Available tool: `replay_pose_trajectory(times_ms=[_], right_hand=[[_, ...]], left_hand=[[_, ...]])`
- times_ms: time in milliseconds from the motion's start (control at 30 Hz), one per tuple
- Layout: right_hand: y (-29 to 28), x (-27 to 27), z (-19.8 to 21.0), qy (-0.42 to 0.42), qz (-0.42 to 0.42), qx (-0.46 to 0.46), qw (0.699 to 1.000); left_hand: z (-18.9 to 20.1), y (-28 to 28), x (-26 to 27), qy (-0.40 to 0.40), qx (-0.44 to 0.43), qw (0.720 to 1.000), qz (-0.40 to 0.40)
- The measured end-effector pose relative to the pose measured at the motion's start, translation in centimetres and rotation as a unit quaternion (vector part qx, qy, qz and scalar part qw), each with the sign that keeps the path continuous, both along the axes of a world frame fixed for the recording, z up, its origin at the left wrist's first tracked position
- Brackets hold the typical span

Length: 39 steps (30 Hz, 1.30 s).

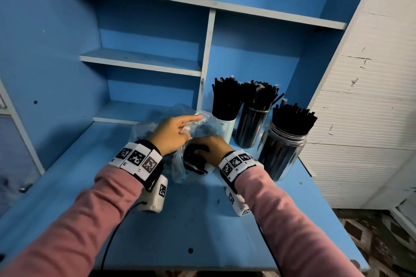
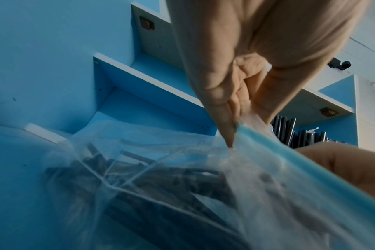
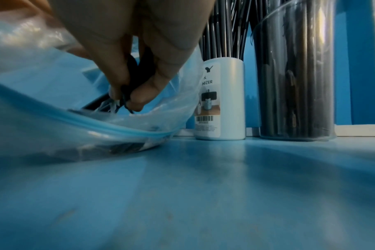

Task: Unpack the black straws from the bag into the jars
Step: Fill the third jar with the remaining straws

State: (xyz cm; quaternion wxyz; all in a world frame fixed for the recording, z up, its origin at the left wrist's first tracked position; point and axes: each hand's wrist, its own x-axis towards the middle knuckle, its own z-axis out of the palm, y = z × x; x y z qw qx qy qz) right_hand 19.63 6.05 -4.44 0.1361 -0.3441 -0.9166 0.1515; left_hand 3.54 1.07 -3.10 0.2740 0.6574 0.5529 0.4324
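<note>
Pinching the soft blue zip edge of the clear plastic bag [image 2: 203, 194] between thumb and fingers, my left hand [image 1: 174, 134] lifts its mouth wide, forefinger stretched out toward the shelves. My right hand [image 1: 210, 147] is pushed inside the crinkled film, fingertips [image 3: 139, 98] curled tight round a small bunch of thin black straws [image 3: 128, 81]. More straws [image 2: 152, 182] lie loose in the bag's belly, dark smooth tubes showing dimly through the wrinkled plastic. The bag sits slumped on the matte blue desk [image 1: 191, 220], just left of the containers. Behind it stands a white cylindrical holder [image 3: 222, 101] with a printed label, packed with upright straws. Beside that stands a tall clear straight-walled jar [image 1: 252, 128], and nearest my right wrist a wider clear jar [image 1: 283, 155] with a ribbed neck, both crammed with straws.
</note>
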Motion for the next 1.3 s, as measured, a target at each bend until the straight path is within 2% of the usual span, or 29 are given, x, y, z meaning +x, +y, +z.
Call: replay_pose_trajectory(times_ms=[267, 433, 567, 667, 767, 900, 967, 1033, 1167, 1233, 1300], right_hand=[[-0.7, 2.4, 1.8, 0.084, -0.051, -0.022, 0.995], [-1.5, 4.9, 4.4, 0.025, -0.058, -0.052, 0.997], [-1.9, 6.9, 6.2, 0.001, -0.066, -0.045, 0.997], [-2.3, 8.3, 7.8, -0.021, -0.073, -0.044, 0.996], [-3.5, 9.4, 9.8, -0.032, -0.066, -0.033, 0.997], [-4.8, 10.6, 12.2, -0.034, -0.065, -0.022, 0.997], [-5.3, 11.2, 13.1, -0.029, -0.072, -0.012, 0.997], [-5.6, 11.7, 13.8, -0.002, -0.089, 0.029, 0.996], [-5.8, 11.5, 14.1, 0.140, -0.101, 0.162, 0.972], [-5.7, 11.0, 13.8, 0.227, -0.075, 0.196, 0.951], [-5.6, 10.3, 13.3, 0.275, -0.047, 0.209, 0.937]], left_hand=[[0.0, -0.2, -0.5, 0.059, 0.012, 0.997, 0.038], [0.2, -0.8, 0.0, 0.115, 0.034, 0.992, 0.050], [1.4, -2.1, 2.1, 0.183, 0.130, 0.971, 0.083], [1.8, -2.6, 4.4, 0.202, 0.174, 0.963, 0.038], [1.4, -1.3, 6.4, 0.228, 0.148, 0.962, -0.017], [0.8, 0.8, 8.1, 0.252, 0.119, 0.960, -0.017], [1.1, 1.2, 8.8, 0.233, 0.122, 0.965, -0.008], [1.8, 1.2, 9.7, 0.172, 0.114, 0.978, -0.001], [2.4, 0.8, 11.5, 0.016, 0.114, 0.993, 0.024], [2.7, 0.5, 12.2, -0.045, 0.097, 0.994, -0.005], [2.8, 0.3, 12.8, -0.096, 0.068, 0.990, -0.071]])
